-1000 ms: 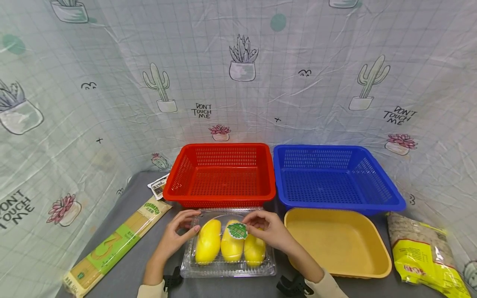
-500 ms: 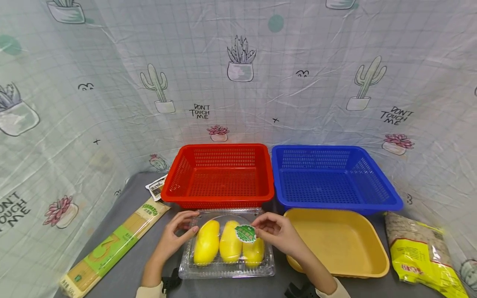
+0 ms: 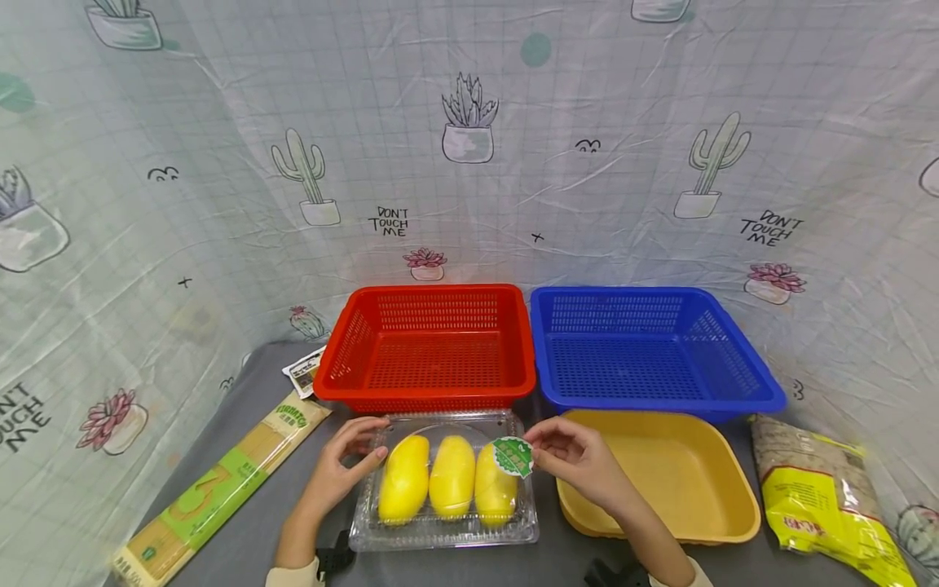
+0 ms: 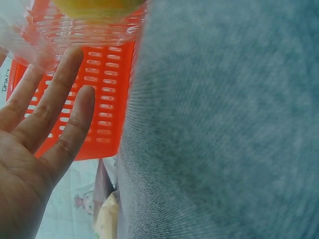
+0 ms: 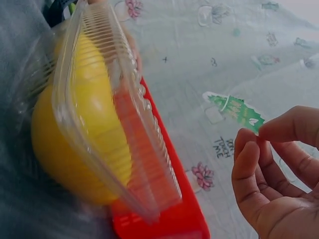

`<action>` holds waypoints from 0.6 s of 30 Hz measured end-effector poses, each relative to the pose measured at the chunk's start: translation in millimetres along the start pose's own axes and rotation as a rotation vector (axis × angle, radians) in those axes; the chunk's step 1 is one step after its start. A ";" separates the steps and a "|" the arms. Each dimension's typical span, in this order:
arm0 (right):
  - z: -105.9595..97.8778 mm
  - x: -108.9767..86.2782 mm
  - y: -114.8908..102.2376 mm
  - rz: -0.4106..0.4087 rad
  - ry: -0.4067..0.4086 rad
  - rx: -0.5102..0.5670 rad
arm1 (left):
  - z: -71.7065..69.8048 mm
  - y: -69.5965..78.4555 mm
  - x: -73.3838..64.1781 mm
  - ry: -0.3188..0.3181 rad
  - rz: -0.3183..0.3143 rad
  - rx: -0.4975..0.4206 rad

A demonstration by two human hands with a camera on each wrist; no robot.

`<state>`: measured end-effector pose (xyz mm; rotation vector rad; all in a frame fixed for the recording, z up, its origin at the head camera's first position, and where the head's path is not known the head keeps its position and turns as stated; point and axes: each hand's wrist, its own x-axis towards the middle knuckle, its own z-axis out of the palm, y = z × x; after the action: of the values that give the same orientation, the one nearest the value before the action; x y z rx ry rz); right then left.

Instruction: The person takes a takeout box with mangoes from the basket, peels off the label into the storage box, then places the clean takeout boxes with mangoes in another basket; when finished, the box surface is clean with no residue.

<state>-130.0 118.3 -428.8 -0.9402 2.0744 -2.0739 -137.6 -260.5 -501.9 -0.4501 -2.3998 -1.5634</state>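
Note:
In the head view a clear plastic fruit box (image 3: 443,534) lies on the grey table with three yellow mangoes (image 3: 451,477) inside. My right hand (image 3: 583,461) pinches a round green-and-white sticker (image 3: 513,456) by its edge, between thumb and index finger. The right wrist view shows that sticker (image 5: 239,110) held up in the air, apart from the box (image 5: 94,124). My left hand (image 3: 333,465) rests at the box's left side, thumb and index fingertip at its edge. Its other fingers (image 4: 62,79) reach out straight in the left wrist view.
Behind the box stand a red basket (image 3: 425,399) and a blue basket (image 3: 660,403). A yellow tray (image 3: 653,473) is to the right, with a bag of grain-like food (image 3: 822,497) beyond it. A noodle pack (image 3: 220,489) and a small packet (image 3: 303,373) lie at left.
My right hand has moved rightward with the sticker, from over the middle mango to the box's right edge. The left hand has kept its place on the box.

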 end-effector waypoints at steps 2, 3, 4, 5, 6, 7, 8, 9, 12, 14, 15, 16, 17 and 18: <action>-4.5 -3.5 0.1 0.010 0.002 0.018 | 0.7 0.4 -0.1 0.000 0.017 -0.004; -6.5 -5.5 -0.4 0.015 0.005 0.023 | 1.1 5.2 -0.1 -0.001 0.022 -0.003; -8.6 -7.6 -0.6 0.020 0.007 0.028 | 1.2 10.6 -0.1 -0.003 0.028 -0.002; -10.7 -9.9 -0.3 0.020 0.007 0.031 | 1.2 15.8 -0.1 -0.006 0.035 -0.001; -12.8 -12.0 0.0 0.025 0.008 0.034 | 1.0 20.7 -0.1 -0.009 0.043 0.002; -14.9 -14.0 0.8 0.023 0.009 0.034 | 0.5 25.9 -0.2 -0.012 0.046 0.004; -16.7 -15.9 1.5 0.026 0.014 0.032 | -0.1 30.9 -0.3 -0.014 0.048 0.008; -18.7 -17.6 2.6 0.023 0.018 0.030 | -0.8 36.0 -0.2 -0.015 0.044 0.011; -24.7 -22.5 7.3 0.020 0.034 0.024 | -2.1 37.4 -0.2 -0.013 0.043 0.011; -28.6 -25.9 9.9 0.031 0.053 0.016 | -2.1 38.2 -0.4 -0.009 0.038 0.010; -30.6 -27.7 11.1 0.040 0.061 0.009 | -2.0 38.5 -0.5 -0.007 0.034 0.011; -32.5 -29.6 12.1 0.053 0.073 0.000 | -2.0 38.9 -0.6 -0.007 0.032 0.012; -34.4 -31.5 13.0 0.072 0.083 -0.011 | -2.0 39.0 -0.7 -0.007 0.031 0.013; -36.4 -33.5 13.8 0.086 0.094 -0.021 | -2.1 39.1 -0.9 -0.007 0.029 0.015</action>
<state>-124.4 164.5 -450.5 -0.7553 2.1444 -2.0949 -121.8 -247.7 -468.4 -0.4861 -2.3975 -1.5337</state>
